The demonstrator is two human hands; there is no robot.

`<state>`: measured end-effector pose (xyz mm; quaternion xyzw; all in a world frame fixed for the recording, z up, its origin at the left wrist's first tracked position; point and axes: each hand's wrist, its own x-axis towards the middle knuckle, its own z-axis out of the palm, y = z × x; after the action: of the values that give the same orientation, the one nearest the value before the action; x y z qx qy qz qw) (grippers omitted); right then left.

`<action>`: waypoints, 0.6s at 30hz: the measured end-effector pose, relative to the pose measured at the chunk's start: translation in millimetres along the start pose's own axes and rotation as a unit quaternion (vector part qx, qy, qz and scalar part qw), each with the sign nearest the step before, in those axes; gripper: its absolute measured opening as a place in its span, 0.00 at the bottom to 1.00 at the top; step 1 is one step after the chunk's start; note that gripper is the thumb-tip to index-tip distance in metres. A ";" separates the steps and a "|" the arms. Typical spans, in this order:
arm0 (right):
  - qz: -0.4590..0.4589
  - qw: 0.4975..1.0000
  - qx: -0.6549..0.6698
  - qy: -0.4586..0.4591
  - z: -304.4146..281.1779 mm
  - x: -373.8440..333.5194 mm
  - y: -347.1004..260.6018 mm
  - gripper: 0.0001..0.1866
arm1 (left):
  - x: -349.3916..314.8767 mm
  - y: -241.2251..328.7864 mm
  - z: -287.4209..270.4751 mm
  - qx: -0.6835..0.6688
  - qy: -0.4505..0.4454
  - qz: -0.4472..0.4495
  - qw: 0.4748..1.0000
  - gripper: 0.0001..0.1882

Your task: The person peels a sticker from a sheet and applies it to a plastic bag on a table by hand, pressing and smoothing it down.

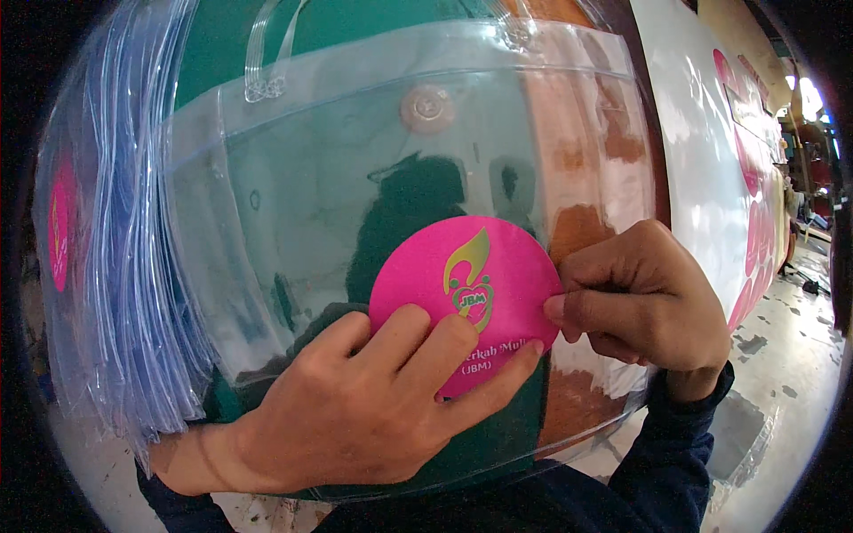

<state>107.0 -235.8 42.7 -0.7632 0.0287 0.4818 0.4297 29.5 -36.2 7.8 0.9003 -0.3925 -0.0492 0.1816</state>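
A round pink sticker (418,266) with a green and yellow emblem and white lettering lies on a clear plastic bag (302,178), towards its near side. My left hand (355,409) rests over the sticker's lower left, fingers spread and pressing on its surface. At the sticker's right edge, my right hand (649,293) pinches the rim between thumb and curled fingers. Whether that edge is lifted or stuck down, I cannot tell. The bag has clear handles (267,67) at its far side and a round snap button (427,107) near the top.
A thick pile of clear plastic bags (124,231) lies at the left, with another pink sticker (59,226) showing on it. Beneath the bag are a green surface (355,44) and a brown wooden strip (569,98). Right of these hangs a white sheet (693,115) with pink shapes, beside the worn floor (800,355).
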 end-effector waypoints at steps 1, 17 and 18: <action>0.001 1.000 0.001 -0.001 0.6 2.3 0.8 0.10 | 0.3 -1.1 0.3 -0.004 -0.013 -0.001 1.000 0.30; 0.013 0.999 -0.024 -0.017 -5.4 -3.5 -3.1 0.10 | 2.4 -1.5 -3.3 0.038 -0.004 0.032 0.999 0.31; 0.025 0.999 -0.038 -0.030 -6.4 -4.3 -4.4 0.10 | 3.4 -2.5 -5.2 -0.008 -0.007 0.019 1.000 0.33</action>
<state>111.3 -239.0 49.8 -0.7631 0.0164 0.5157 0.3892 34.8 -35.6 11.9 0.8906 -0.4107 -0.0548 0.1872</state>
